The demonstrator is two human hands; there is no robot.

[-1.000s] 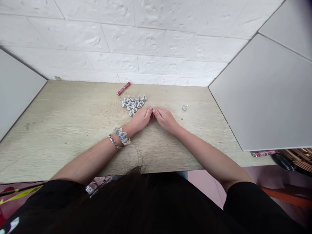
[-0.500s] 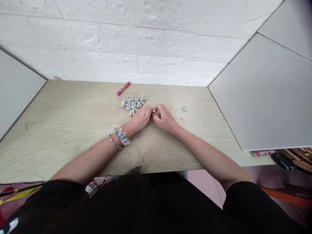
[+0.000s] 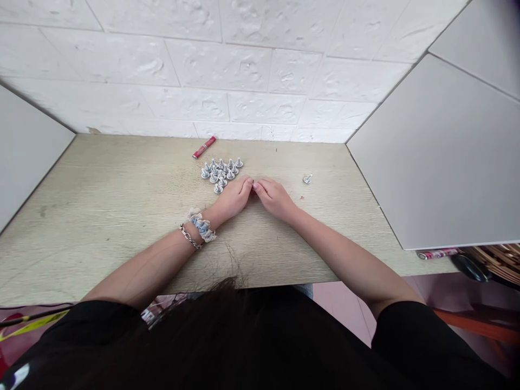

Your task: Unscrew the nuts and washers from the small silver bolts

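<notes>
My left hand (image 3: 234, 198) and my right hand (image 3: 274, 198) rest together on the wooden desk (image 3: 122, 206), fingertips meeting around a small silver metal part that is almost hidden between them. Just beyond my left hand lies a cluster of several small silver flanged screws (image 3: 220, 172). A single silver screw (image 3: 307, 179) lies alone to the right of my right hand. My left wrist wears a blue scrunchie and a chain bracelet.
A red tube (image 3: 203, 147) lies near the back wall behind the cluster. White panels stand at the desk's left and right (image 3: 439, 157) sides. Below the right panel are a pink-red tube (image 3: 436, 253) and a wicker basket (image 3: 498, 259).
Half a second ago my fingers were raised, showing the small metal part between them; now both hands have lowered flat, closing over it. The screws on the desk have not moved.
</notes>
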